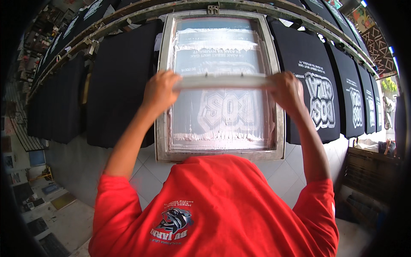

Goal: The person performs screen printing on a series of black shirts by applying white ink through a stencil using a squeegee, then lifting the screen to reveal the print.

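A wide squeegee (224, 81) spans the screen printing frame (161, 141) from side to side, somewhat blurred. My left hand (162, 91) grips its left end, and my right hand (287, 89) has its fingers wrapped round the right end. Below the squeegee, the mesh (188, 115) shows a pale lettered design under smears of white ink. A thick band of white ink (214, 40) lies across the far part of the mesh, and more is streaked along the near edge. The squeegee's lower edge is too blurred to tell whether it touches the mesh.
Black shirts (120, 85) lie on boards left of the frame. Printed black shirts (319, 98) with white lettering line the right side. A metal rail (124, 19) curves behind them. Grey floor tiles (72, 167) show below, and a wooden crate (364, 171) stands at the right.
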Demonstrator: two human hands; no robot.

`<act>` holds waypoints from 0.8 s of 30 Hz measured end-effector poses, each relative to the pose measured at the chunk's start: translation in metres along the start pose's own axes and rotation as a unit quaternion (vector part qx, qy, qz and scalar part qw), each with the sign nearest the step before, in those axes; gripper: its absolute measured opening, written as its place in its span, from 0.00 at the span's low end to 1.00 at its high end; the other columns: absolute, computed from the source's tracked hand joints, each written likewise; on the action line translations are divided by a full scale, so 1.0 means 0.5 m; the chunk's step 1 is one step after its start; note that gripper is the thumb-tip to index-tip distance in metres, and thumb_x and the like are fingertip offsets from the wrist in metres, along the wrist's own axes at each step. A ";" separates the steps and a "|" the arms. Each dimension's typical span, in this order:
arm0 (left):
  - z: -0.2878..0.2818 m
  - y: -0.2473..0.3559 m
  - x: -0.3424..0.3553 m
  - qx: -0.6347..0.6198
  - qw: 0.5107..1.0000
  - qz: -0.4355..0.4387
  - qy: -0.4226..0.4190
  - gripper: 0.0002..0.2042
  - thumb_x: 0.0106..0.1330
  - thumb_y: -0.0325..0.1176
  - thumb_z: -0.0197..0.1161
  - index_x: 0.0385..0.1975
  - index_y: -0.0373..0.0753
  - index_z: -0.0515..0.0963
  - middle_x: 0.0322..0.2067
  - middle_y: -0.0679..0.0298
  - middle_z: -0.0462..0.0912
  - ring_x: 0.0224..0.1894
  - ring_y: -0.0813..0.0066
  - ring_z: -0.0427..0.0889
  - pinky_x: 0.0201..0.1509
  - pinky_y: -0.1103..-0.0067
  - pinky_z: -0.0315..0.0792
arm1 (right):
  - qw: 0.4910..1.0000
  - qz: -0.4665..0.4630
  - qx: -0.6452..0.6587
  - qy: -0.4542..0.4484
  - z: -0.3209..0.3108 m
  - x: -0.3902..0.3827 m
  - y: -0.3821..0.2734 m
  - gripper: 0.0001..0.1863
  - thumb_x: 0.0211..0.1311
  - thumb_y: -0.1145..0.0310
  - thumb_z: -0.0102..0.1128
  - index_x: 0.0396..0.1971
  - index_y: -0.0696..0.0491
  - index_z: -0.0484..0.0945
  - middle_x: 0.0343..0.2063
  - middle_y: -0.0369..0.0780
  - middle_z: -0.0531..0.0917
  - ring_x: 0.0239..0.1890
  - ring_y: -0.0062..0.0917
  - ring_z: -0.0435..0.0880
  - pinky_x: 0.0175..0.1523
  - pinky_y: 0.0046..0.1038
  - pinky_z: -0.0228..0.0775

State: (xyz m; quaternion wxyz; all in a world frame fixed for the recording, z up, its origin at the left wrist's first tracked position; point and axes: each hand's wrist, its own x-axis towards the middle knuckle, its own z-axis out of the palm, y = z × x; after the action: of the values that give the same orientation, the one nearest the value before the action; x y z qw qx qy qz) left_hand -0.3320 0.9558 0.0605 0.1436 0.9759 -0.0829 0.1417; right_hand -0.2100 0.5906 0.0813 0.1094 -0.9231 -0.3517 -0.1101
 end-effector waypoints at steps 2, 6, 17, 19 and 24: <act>-0.015 0.056 -0.102 -0.006 1.000 -0.007 -0.027 0.19 0.42 0.22 0.69 0.39 0.39 0.83 0.36 0.60 0.82 0.44 0.56 0.81 0.47 0.66 0.78 | 1.000 -0.016 0.023 -0.007 -0.012 -0.107 -0.035 0.10 0.42 0.74 0.66 0.29 0.49 0.82 0.29 0.37 0.84 0.34 0.38 0.82 0.39 0.37 0.79; -0.032 0.144 -0.258 -0.046 0.995 -0.036 -0.079 0.21 0.39 0.21 0.66 0.39 0.39 0.83 0.36 0.61 0.81 0.43 0.58 0.80 0.46 0.67 0.79 | 0.995 0.026 0.086 -0.047 -0.053 -0.265 -0.119 0.16 0.38 0.80 0.63 0.32 0.50 0.84 0.34 0.34 0.86 0.35 0.34 0.82 0.38 0.33 0.79; 0.026 0.193 -0.380 -0.027 0.997 -0.017 -0.065 0.18 0.42 0.21 0.63 0.37 0.39 0.82 0.33 0.65 0.79 0.38 0.65 0.79 0.39 0.73 0.78 | 0.998 0.043 0.048 -0.006 0.031 -0.406 -0.169 0.19 0.40 0.78 0.62 0.38 0.49 0.84 0.39 0.31 0.86 0.37 0.27 0.82 0.39 0.29 0.78; 0.072 0.167 -0.380 0.036 0.999 0.035 0.004 0.17 0.44 0.22 0.62 0.38 0.38 0.83 0.32 0.63 0.79 0.38 0.64 0.79 0.41 0.72 0.78 | 0.999 0.034 0.020 0.027 0.061 -0.402 -0.165 0.21 0.40 0.78 0.62 0.40 0.49 0.84 0.39 0.32 0.85 0.38 0.26 0.82 0.40 0.29 0.78; 0.040 0.113 -0.242 -0.022 0.997 -0.043 -0.061 0.16 0.42 0.23 0.66 0.35 0.40 0.83 0.33 0.61 0.81 0.40 0.57 0.81 0.42 0.66 0.77 | 0.994 0.037 0.046 -0.089 0.035 -0.258 -0.088 0.11 0.45 0.71 0.64 0.33 0.46 0.86 0.32 0.34 0.86 0.34 0.35 0.83 0.37 0.37 0.77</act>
State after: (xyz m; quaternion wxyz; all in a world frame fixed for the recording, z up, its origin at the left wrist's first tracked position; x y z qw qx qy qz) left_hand -0.4527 0.9109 0.0203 0.1658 0.9820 -0.0528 0.0741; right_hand -0.3316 0.5469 0.0341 0.1238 -0.9358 -0.3299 -0.0077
